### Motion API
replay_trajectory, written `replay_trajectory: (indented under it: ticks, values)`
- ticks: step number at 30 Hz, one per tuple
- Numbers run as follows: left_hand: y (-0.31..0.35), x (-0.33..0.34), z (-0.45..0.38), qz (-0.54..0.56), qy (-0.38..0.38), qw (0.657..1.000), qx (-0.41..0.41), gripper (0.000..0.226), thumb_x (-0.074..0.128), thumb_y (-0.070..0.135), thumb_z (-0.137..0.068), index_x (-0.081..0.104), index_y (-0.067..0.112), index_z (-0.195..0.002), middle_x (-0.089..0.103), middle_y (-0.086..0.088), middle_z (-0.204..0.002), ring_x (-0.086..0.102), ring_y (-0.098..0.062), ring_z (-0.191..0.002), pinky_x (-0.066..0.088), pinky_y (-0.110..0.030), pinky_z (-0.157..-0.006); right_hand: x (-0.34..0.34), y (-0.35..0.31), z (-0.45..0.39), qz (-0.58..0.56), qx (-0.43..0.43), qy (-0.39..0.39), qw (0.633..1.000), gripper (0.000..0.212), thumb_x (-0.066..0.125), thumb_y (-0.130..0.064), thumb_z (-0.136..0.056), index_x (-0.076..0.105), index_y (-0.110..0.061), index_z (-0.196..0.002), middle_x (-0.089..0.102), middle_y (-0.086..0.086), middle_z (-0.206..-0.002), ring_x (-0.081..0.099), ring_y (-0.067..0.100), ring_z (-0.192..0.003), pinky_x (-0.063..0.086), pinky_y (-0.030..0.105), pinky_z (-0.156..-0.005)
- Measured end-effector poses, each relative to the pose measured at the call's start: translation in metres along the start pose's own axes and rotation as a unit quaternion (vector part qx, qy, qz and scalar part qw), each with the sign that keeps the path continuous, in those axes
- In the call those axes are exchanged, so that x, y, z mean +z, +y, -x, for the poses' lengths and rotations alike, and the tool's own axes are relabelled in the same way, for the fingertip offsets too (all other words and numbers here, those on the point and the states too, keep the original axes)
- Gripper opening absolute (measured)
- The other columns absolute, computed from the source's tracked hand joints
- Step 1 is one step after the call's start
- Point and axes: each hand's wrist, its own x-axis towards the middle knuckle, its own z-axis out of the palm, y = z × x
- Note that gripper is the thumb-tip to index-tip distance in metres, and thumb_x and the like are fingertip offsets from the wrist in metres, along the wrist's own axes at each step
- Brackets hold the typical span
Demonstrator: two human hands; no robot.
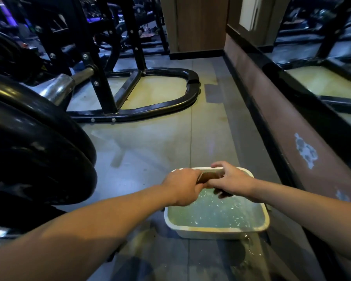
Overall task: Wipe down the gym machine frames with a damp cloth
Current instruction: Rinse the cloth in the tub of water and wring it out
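A white rectangular tub [217, 230] of soapy, bubbly water stands on the floor in front of me. Over its far end, my left hand [182, 185] and my right hand [233, 179] both grip a rolled brown cloth [209, 176], one at each end. The cloth is held just above the water. The black gym machine frame [150, 110] with its curved base tube lies on the floor further ahead to the left.
Large black weight plates [34, 147] on a steel sleeve crowd the left side close to my left arm. A low brown wall [292, 126] with a mirror above runs along the right. Water is spilled on the floor by the tub's near right corner [249, 252].
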Motion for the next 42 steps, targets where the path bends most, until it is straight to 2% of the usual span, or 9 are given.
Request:
replay_trajectory:
  ticks: [2,4,8,11,16,20,25,33,42]
  values:
    - [-0.003,-0.010,-0.006,0.166,-0.056,0.979,-0.107,0.025,0.055,0.040,-0.102,0.066,0.019,-0.109,0.067,-0.005,-0.087,0.067,-0.025,-0.074,0.050,-0.029,-0.059,-0.003,0.010,-0.001,0.169,-0.159,0.093,0.968,0.072,0.076,-0.039,-0.089,0.038,-0.033,-0.150,0.051,-0.004,-0.144,0.054,0.010,-0.126,0.051,0.029,-0.102]
    - [-0.008,-0.023,-0.008,0.396,-0.141,0.887,-0.189,0.030,0.052,0.036,-0.105,0.063,0.009,-0.111,0.061,-0.007,-0.082,0.058,-0.017,-0.056,0.044,-0.024,-0.046,-0.011,0.018,0.002,0.356,-0.295,0.094,0.882,0.085,0.066,-0.046,-0.089,0.023,-0.034,-0.161,0.030,-0.011,-0.163,0.028,0.012,-0.149,0.031,0.037,-0.124]
    - [-0.003,-0.047,0.004,0.711,-0.356,0.586,-0.155,0.041,0.047,0.039,-0.104,0.053,0.003,-0.125,0.050,-0.002,-0.083,0.041,-0.005,-0.047,0.032,-0.014,-0.038,-0.015,0.027,-0.002,0.432,-0.435,0.164,0.773,0.079,0.062,-0.055,-0.093,0.030,-0.023,-0.158,0.031,0.001,-0.167,0.027,0.029,-0.154,0.030,0.050,-0.124]
    - [0.000,-0.053,0.009,0.732,-0.422,0.528,-0.090,0.042,0.058,0.041,-0.097,0.059,0.003,-0.115,0.050,0.001,-0.079,0.042,-0.003,-0.043,0.030,-0.013,-0.036,-0.014,0.008,-0.006,0.369,-0.496,0.213,0.757,0.046,0.068,-0.045,-0.094,0.052,-0.019,-0.128,0.051,0.006,-0.151,0.046,0.031,-0.141,0.038,0.057,-0.116]
    - [0.003,-0.058,0.018,0.674,-0.412,0.604,-0.108,0.037,0.074,0.042,-0.085,0.065,0.008,-0.098,0.046,0.004,-0.063,0.038,-0.003,-0.042,0.031,-0.014,-0.036,-0.006,-0.010,-0.002,0.311,-0.491,0.154,0.799,0.036,0.075,-0.025,-0.087,0.050,-0.021,-0.112,0.065,-0.001,-0.097,0.061,0.017,-0.084,0.057,0.041,-0.073]
    - [0.024,-0.047,0.013,0.556,-0.274,0.770,-0.150,0.014,0.070,0.018,-0.092,0.056,0.015,-0.095,0.047,0.001,-0.066,0.042,-0.010,-0.051,0.037,-0.020,-0.045,-0.011,-0.013,0.004,0.428,-0.286,0.145,0.845,0.025,0.065,-0.034,-0.090,0.052,-0.025,-0.108,0.070,-0.002,-0.098,0.066,0.028,-0.085,0.053,0.041,-0.069]
    - [0.052,-0.019,-0.004,0.136,-0.059,0.984,-0.094,0.015,0.062,0.014,-0.087,0.055,0.016,-0.100,0.064,-0.009,-0.089,0.059,-0.027,-0.074,0.045,-0.033,-0.061,-0.012,-0.015,0.008,0.467,-0.060,0.125,0.873,0.016,0.054,-0.025,-0.088,0.054,-0.022,-0.072,0.065,0.001,-0.073,0.060,0.019,-0.060,0.051,0.033,-0.057]
    - [0.025,-0.031,-0.035,-0.254,-0.003,0.953,0.164,0.025,0.050,0.014,-0.101,0.039,0.012,-0.123,0.070,-0.008,-0.097,0.068,-0.035,-0.081,0.035,-0.036,-0.058,0.005,-0.003,0.008,0.060,0.070,0.039,0.995,0.006,0.062,-0.011,-0.083,0.059,-0.007,-0.081,0.053,0.010,-0.060,0.049,0.026,-0.049,0.034,0.029,-0.044]
    - [0.009,-0.040,-0.054,-0.312,0.020,0.926,0.213,0.029,0.050,0.023,-0.102,0.035,0.014,-0.125,0.067,-0.006,-0.099,0.068,-0.034,-0.084,0.035,-0.035,-0.057,0.021,-0.007,0.008,-0.331,0.159,-0.049,0.929,0.025,0.058,-0.001,-0.092,0.040,-0.019,-0.091,0.038,-0.002,-0.059,0.025,0.010,-0.048,0.017,0.021,-0.038]
